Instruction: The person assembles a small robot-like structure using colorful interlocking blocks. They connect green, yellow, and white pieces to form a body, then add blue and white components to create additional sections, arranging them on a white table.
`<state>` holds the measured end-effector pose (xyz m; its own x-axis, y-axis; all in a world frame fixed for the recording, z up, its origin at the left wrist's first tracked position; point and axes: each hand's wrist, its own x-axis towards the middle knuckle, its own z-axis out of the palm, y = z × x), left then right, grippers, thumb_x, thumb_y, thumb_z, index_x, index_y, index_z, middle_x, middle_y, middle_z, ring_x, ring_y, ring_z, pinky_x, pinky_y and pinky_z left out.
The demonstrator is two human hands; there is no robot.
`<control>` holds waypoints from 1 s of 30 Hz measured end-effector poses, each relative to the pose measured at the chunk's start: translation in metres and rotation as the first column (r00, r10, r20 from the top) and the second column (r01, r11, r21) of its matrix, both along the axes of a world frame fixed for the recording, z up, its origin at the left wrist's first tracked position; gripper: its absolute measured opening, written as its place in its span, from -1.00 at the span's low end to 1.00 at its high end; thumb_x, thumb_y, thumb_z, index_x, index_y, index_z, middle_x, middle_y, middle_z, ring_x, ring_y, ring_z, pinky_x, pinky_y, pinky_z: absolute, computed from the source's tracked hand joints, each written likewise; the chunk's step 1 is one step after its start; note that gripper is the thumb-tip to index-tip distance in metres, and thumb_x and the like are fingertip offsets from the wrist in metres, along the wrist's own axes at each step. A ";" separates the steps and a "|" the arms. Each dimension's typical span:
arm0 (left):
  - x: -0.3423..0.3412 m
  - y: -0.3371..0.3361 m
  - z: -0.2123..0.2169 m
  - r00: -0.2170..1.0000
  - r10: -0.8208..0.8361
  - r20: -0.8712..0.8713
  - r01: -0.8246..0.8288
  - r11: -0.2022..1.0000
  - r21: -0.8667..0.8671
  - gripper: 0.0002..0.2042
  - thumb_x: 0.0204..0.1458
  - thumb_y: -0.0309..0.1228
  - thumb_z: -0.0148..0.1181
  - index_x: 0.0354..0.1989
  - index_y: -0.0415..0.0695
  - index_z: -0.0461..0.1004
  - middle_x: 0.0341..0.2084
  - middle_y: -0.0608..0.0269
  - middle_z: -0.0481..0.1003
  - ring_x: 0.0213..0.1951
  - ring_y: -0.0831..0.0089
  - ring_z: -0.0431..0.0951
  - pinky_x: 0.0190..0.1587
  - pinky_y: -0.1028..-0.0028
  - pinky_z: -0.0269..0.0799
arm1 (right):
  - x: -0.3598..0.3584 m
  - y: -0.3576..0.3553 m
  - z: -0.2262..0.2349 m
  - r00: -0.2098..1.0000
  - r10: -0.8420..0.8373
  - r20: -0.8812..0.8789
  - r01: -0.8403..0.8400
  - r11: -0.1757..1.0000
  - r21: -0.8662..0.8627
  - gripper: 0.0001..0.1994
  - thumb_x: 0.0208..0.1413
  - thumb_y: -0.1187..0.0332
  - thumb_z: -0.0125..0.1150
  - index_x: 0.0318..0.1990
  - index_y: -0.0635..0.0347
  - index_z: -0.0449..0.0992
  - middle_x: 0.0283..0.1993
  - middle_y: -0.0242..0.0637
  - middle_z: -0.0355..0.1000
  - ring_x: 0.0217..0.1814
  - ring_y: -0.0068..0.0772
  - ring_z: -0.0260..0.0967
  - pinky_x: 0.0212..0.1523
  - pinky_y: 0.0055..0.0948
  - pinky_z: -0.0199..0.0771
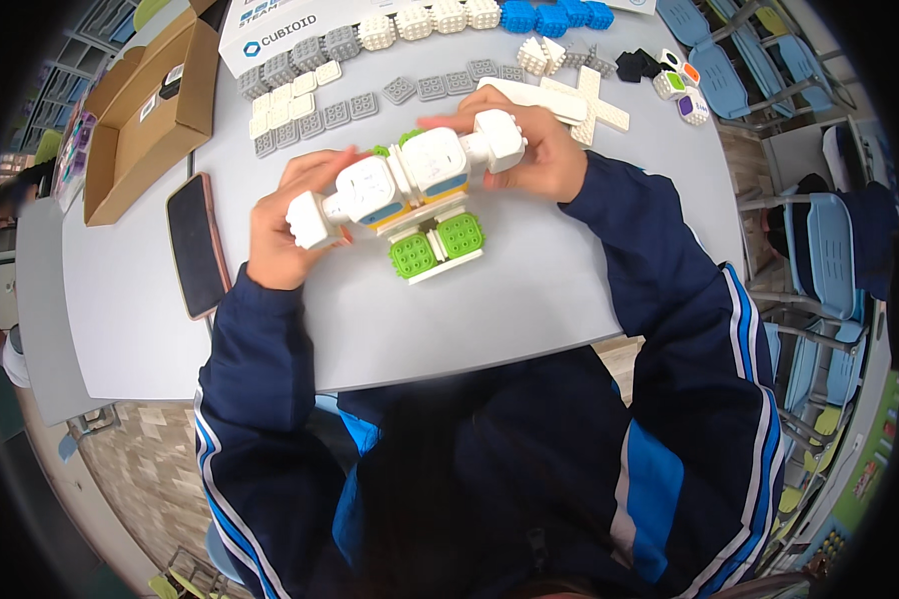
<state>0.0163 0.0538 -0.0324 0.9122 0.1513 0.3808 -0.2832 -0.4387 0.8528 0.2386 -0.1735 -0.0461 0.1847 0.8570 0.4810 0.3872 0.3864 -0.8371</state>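
A building-block model [368, 190] is held up over the near part of the table between my two hands. It has two white cube blocks in the middle, yellow and blue parts under them, green studded blocks [460, 235] at its lower side and a white knobbed end piece at each side. My left hand [273, 248] is closed round the left end piece. Closed about the right end, my right hand [551, 160] has its fingers partly behind the white piece. More green shows behind the top of the model, mostly hidden.
Grey, white and blue blocks [571, 14] line the back of the table before a white box [245, 22]. Flat grey plates [364, 105] lie nearer. A white cross-shaped plate [597, 105] and small coloured cubes [691, 107] are right. A phone [196, 245] and an open cardboard box [150, 150] are left.
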 end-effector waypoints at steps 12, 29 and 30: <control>0.082 -0.032 -0.012 0.933 0.289 0.214 -0.141 0.840 -0.523 -0.39 0.41 0.00 -0.16 0.33 -0.33 0.27 0.20 -0.05 0.45 0.20 0.25 0.44 0.34 0.22 0.20 | -0.033 0.096 0.012 0.904 -0.033 -0.426 0.086 0.991 0.107 -0.44 0.49 -0.03 -0.21 0.00 0.19 0.68 -0.06 -0.24 0.60 0.02 -0.45 0.43 0.23 -0.42 0.28; 0.053 -0.036 -0.014 0.943 0.332 0.035 -0.229 0.719 -0.656 -0.45 0.41 -0.03 -0.15 0.28 -0.29 0.32 0.22 -0.05 0.41 0.22 0.20 0.42 0.35 0.20 0.20 | -0.032 0.070 -0.001 0.733 -0.298 -0.612 0.285 0.951 -0.122 -0.70 0.33 0.31 0.21 0.09 0.33 0.55 -0.04 -0.12 0.58 0.11 -0.30 0.47 0.14 -0.36 0.42; 0.052 -0.040 -0.013 0.937 0.349 0.003 -0.260 0.704 -0.660 -0.46 0.41 -0.04 -0.13 0.28 -0.28 0.33 0.22 -0.03 0.41 0.24 0.20 0.40 0.36 0.22 0.19 | -0.037 0.073 -0.005 0.717 -0.360 -0.598 0.342 0.928 -0.148 -0.67 0.34 0.22 0.14 0.07 0.29 0.58 -0.03 -0.13 0.58 0.12 -0.30 0.46 0.15 -0.35 0.41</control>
<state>0.0687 0.0137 -0.0452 0.7271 0.6601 0.1885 -0.3494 0.1194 0.9293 0.2020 -0.1005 -0.0514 0.7180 0.6815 0.1415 -0.0992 0.3014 -0.9483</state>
